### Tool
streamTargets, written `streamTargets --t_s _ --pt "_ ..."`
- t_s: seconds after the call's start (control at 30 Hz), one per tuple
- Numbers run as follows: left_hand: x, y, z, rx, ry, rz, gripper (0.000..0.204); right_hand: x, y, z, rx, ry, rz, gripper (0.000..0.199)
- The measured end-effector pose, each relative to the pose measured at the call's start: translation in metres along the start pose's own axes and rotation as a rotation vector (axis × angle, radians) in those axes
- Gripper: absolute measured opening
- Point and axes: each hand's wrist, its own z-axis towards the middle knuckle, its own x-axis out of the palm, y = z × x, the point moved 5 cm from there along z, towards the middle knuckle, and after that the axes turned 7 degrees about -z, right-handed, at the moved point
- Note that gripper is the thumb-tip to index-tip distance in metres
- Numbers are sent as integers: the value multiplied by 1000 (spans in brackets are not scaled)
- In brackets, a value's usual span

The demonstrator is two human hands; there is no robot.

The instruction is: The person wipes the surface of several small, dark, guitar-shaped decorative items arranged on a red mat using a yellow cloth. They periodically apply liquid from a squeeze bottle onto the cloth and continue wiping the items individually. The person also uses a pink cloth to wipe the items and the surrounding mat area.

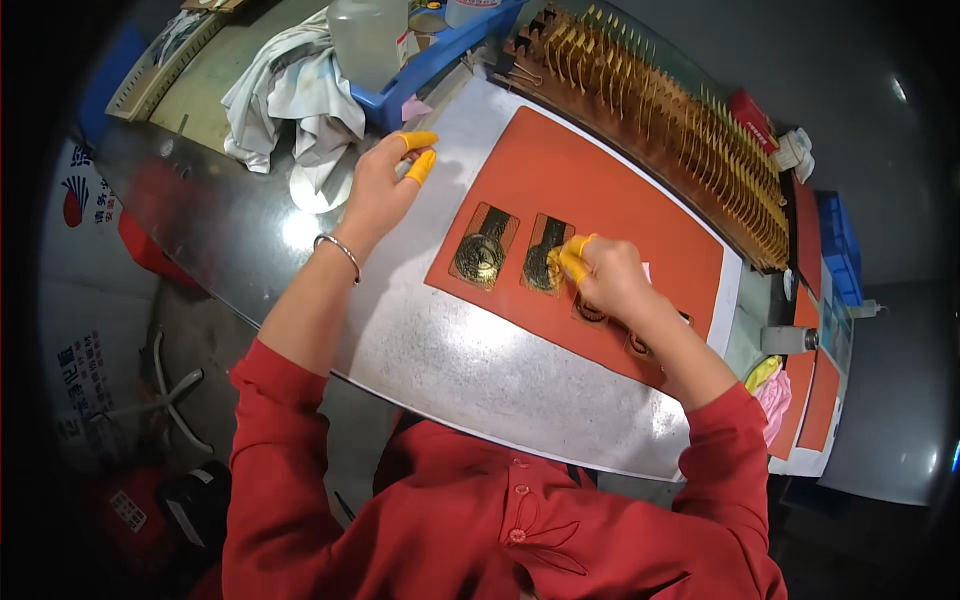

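Observation:
My left hand (385, 185) hovers over the grey-white work surface, left of the orange mat (620, 200). It holds nothing, and its thumb and forefinger, both in yellow finger cots, are apart. On the mat lies a row of thin gold-and-black patterned plates, among them a leftmost plate (483, 247) and a second plate (541, 262). My right hand (612, 278), also in yellow finger cots, has its fingertips pinched together at the right edge of the second plate. What lies between them is too small to make out. My right hand and forearm partly cover more plates, including a third plate (590, 311).
Behind the mat stands a long brown rack (660, 130) filled with upright gold strips. A blue tray (400, 90) with a translucent jug (367, 40) is at the back left, beside crumpled white cloths (300, 100). To the right are a small bottle (790, 340) and a pink cloth (774, 400).

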Motion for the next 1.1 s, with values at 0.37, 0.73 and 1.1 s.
streamTargets --t_s 0.37,0.73,1.1 --pt "-2 -5 1 34 0 -48 21 12 -6 27 55 -35 44 16" --pt "-1 -3 4 -4 -1 -62 21 2 -16 41 230 -1 79 12" --pt "3 -5 -1 11 19 -71 22 4 -14 38 184 -102 28 8"
